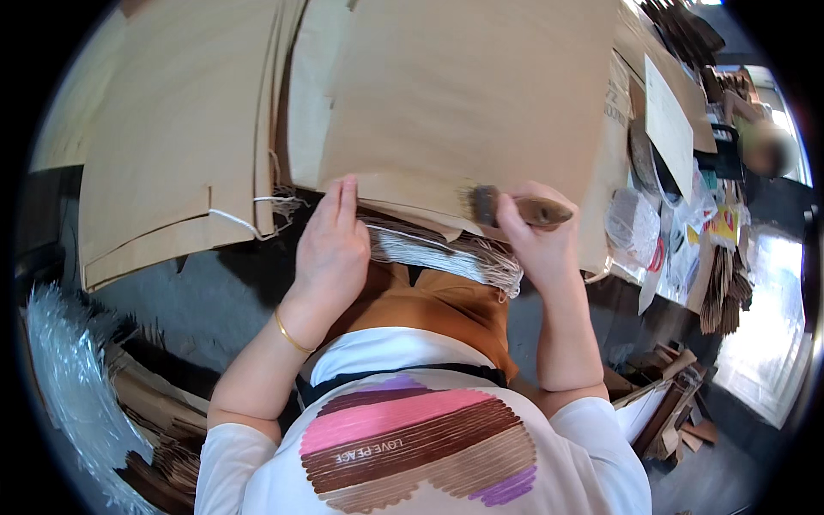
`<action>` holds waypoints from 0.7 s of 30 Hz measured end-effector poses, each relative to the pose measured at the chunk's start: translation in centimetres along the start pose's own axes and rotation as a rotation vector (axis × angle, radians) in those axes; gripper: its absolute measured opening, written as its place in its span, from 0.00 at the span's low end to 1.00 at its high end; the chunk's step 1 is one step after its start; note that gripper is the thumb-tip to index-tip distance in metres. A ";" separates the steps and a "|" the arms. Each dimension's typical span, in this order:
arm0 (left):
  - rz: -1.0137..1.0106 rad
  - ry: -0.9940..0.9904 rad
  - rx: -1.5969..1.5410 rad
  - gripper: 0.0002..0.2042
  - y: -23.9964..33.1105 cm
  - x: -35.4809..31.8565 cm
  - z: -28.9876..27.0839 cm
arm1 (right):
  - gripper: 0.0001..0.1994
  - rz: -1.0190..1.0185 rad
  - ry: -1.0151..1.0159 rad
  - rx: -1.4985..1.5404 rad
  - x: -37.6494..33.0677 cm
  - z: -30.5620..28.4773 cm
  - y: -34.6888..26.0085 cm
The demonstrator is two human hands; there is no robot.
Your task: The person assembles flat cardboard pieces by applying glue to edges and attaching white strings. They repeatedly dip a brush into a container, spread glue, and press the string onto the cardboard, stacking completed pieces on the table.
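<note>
A large brown kraft paper sheet [455,94] lies before me on top of a stack, its near edge slightly lifted. My left hand [335,240] rests at that edge with fingers stretched out, holding nothing. My right hand [548,245] is closed round the wooden handle of a flat brush [541,212]. The brush's dark bristles point left and are over the sheet near its front edge; whether they touch it I cannot tell. Below the edge, between my hands, hangs a bundle of white cords [433,255].
On the left lies another stack of brown paper bags [172,137] with a white cord handle [233,223]. To the right are a clear plastic bag [633,221] and a white sheet [668,129]. Clear plastic wrap [73,378] fills the lower left. Another person [766,146] is at far right.
</note>
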State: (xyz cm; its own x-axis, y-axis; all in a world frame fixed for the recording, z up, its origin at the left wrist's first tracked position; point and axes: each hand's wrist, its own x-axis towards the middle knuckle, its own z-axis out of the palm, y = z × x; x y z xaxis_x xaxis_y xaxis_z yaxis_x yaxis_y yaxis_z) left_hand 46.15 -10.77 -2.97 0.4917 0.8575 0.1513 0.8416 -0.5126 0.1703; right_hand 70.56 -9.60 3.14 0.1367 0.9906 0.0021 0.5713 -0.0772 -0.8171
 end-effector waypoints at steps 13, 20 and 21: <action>0.018 -0.047 0.069 0.04 0.6 0.5 -0.3 | 0.08 0.036 0.105 -0.529 1.0 -5.2 3.5; -0.026 -0.091 0.063 0.05 1.6 0.5 -1.2 | 0.14 0.010 0.576 0.843 -2.7 -16.0 7.0; -0.016 -0.093 0.052 0.05 1.7 0.6 -1.1 | 0.12 0.007 0.687 0.593 -3.3 -17.3 8.5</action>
State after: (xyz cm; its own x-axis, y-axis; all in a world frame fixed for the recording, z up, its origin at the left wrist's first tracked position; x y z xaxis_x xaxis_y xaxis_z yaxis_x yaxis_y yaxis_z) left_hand 47.57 -11.20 -1.49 0.4944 0.8673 0.0575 0.8589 -0.4976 0.1214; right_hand 89.00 -15.53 6.18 0.7000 0.6901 0.1836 0.0837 0.1761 -0.9808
